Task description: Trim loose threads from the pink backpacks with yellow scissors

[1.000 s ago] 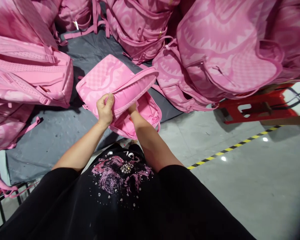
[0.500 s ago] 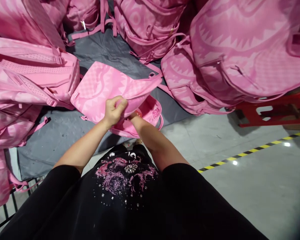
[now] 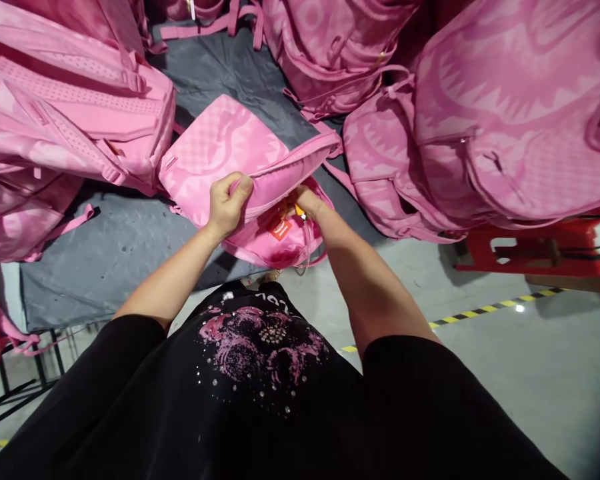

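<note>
- Broadly, the work sits on a grey covered surface (image 3: 115, 247), with pink backpacks crowding it: a large backpack (image 3: 510, 100) at the right and a strapped backpack (image 3: 80, 107) on its back-panel side at the left. Neither is being handled, and how many of them are finished cannot be told.
- The small pink bag (image 3: 215, 153) lies at the near edge of that surface, directly in front of the person. Its main compartment gapes, so the opening up is done; closing it is not.
- Its front panel (image 3: 293, 163) is lifted away from the back, baring the pink lining below. Judging by this, the handling of the inside is partway through rather than complete.
- The left hand (image 3: 229, 203) is clamped on the edge of that panel, thumb on top, keeping the mouth apart.
- The right hand (image 3: 307, 198) reaches under the panel into the compartment. Its fingertips are hidden, so whether they are pinched together, spread or gripping something cannot be told.
- A pale cord (image 3: 307, 247) hangs beside the right wrist, over the compartment's near side; where it begins is unclear.
- A red label (image 3: 281, 229) shows against the lining.
- A yellow piece (image 3: 300, 210) sits right by the right hand, perhaps a tag; whether it is held is unclear.
</note>
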The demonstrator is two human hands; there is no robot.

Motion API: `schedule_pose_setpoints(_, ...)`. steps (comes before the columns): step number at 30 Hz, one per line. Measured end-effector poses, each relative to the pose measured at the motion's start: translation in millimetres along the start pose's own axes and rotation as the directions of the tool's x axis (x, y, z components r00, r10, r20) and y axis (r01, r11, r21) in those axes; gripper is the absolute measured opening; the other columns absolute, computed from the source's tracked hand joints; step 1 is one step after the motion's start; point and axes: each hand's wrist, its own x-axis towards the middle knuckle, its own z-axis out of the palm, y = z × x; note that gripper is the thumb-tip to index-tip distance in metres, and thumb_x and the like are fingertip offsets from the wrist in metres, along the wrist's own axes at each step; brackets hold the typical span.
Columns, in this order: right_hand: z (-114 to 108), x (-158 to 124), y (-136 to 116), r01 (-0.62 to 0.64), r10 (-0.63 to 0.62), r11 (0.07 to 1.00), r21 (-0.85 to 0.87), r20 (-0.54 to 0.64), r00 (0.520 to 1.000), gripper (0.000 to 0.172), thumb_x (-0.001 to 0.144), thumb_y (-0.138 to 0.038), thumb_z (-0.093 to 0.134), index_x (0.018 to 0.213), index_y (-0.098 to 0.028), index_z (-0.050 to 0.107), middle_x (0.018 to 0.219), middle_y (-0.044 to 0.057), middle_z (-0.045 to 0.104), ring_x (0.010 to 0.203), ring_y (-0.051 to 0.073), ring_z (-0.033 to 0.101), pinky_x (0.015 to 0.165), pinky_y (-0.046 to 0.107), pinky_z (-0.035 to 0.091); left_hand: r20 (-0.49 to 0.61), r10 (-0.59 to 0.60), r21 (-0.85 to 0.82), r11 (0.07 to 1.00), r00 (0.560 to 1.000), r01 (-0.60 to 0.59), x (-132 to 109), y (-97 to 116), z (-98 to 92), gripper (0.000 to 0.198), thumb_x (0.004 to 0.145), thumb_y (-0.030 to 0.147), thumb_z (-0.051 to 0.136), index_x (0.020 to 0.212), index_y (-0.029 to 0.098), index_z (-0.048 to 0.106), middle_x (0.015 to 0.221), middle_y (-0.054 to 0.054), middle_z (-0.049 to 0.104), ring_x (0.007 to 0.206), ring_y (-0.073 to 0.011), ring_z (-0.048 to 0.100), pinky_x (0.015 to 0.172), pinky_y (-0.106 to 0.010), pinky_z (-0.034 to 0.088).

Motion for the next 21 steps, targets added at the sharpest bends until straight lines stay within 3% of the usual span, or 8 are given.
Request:
schedule_pose_setpoints(4, -13.7, -4.4, -0.7, -0.086, 0.075, 0.975, -0.206, -0.063, 0.995, 0.059, 0.101, -0.061, 0.03, 0.098, -0.009, 0.058, 0.06, 0.002, 0.064, 0.048, 0.013, 0.062, 0.063, 0.029, 0.055, -0.169, 0.066, 0.082, 0.995, 0.983, -0.053, 26.2, -26.3, -13.2, 0.052, 0.085, 0.061, 0.064, 0.062, 0.02, 0.041, 0.062, 0.003, 0.035, 0.065, -0.0118, 0.048, 0.058, -0.024, 0.037)
schedule_pose_setpoints(7, -10.1, -16.2, 7.5, -0.056, 0.047, 0.959, -0.28, -0.036, 0.998, 0.053, 0.1, -0.061, 0.033, 0.113, -0.016, 0.057, 0.063, 0.003, 0.065, 0.055, 0.018, 0.066, 0.064, 0.033, 0.056, -0.327, 0.132, 0.303, 0.952, 0.936, -0.028, 52.9, -53.3, -43.3, 0.049, 0.093, 0.063, 0.048, 0.069, 0.021, 0.045, 0.067, 0.002, 0.043, 0.072, -0.0139, 0.053, 0.067, -0.025, 0.044)
schedule_pose_setpoints(9, -6.3, -26.5, 9.7, -0.031, 0.018, 0.934, -0.355, -0.04, 0.999, 0.052, 0.1, -0.062, 0.033, 0.116, -0.018, 0.056, 0.064, 0.001, 0.064, 0.057, 0.018, 0.065, 0.064, 0.033, 0.055, -0.355, 0.195, 0.487, 0.873, 0.914, 0.002, 62.7, -63.9, -62.4, 0.043, 0.095, 0.06, 0.046, 0.08, 0.021, 0.052, 0.077, -0.001, 0.053, 0.085, -0.0176, 0.058, 0.079, -0.029, 0.047)
schedule_pose_setpoints(12, -0.4, -46.6, -1.6, 0.007, -0.035, 0.8, -0.6, -0.035, 0.999, 0.057, 0.097, -0.067, 0.033, 0.108, -0.017, 0.058, 0.064, 0.003, 0.064, 0.057, 0.018, 0.062, 0.062, 0.032, 0.052, -0.215, 0.32, 0.696, 0.713, 0.923, -0.085, 63.3, -62.0, -73.1, 0.033, 0.095, 0.053, 0.05, 0.1, 0.021, 0.059, 0.106, -0.008, 0.062, 0.113, -0.0238, 0.056, 0.101, -0.038, 0.043)
schedule_pose_setpoints(15, 2.7, -81.3, -30.8, 0.025, -0.025, 0.494, -0.869, 0.015, 1.0, 0.062, 0.093, -0.073, 0.035, 0.096, -0.017, 0.062, 0.067, 0.007, 0.065, 0.062, 0.02, 0.062, 0.065, 0.033, 0.048, 0.041, 0.363, 0.763, 0.591, 0.931, -0.263, 61.1, -53.9, -66.3, 0.028, 0.097, 0.044, 0.046, 0.108, 0.023, 0.063, 0.122, -0.009, 0.061, 0.123, -0.0259, 0.053, 0.109, -0.043, 0.037)
schedule_pose_setpoints(17, 0.9, -112.0, -53.0, 0.052, 0.005, 0.327, -0.944, 0.057, 0.998, 0.065, 0.091, -0.076, 0.036, 0.095, -0.018, 0.065, 0.072, 0.009, 0.067, 0.069, 0.023, 0.064, 0.069, 0.035, 0.047, 0.126, 0.333, 0.756, 0.579, 0.935, -0.307, 63.8, -56.6, -63.2, 0.028, 0.098, 0.04, 0.045, 0.107, 0.022, 0.065, 0.119, -0.009, 0.064, 0.121, -0.0257, 0.055, 0.109, -0.044, 0.038)
schedule_pose_setpoints(19, -3.7, -139.5, -71.2, 0.093, -0.008, 0.287, -0.953, 0.095, 0.995, 0.064, 0.09, -0.075, 0.037, 0.1, -0.02, 0.066, 0.078, 0.01, 0.068, 0.075, 0.024, 0.065, 0.07, 0.036, 0.046, 0.121, 0.288, 0.738, 0.614, 0.95, -0.28, 68.7, -66.0, -65.2, 0.03, 0.098, 0.038, 0.044, 0.106, 0.021, 0.066, 0.116, -0.009, 0.066, 0.118, -0.025, 0.057, 0.107, -0.043, 0.041)
schedule_pose_setpoints(21, -8.2, -152.7, -82.6, 0.117, -0.072, 0.311, -0.943, 0.099, 0.992, 0.062, 0.092, -0.073, 0.036, 0.105, -0.021, 0.066, 0.08, 0.01, 0.069, 0.078, 0.025, 0.065, 0.071, 0.035, 0.046, 0.092, 0.254, 0.718, 0.653, 0.963, -0.241, 71.6, -75.0, -69.5, 0.032, 0.098, 0.037, 0.042, 0.107, 0.019, 0.067, 0.117, -0.01, 0.067, 0.118, -0.0246, 0.058, 0.107, -0.043, 0.041)
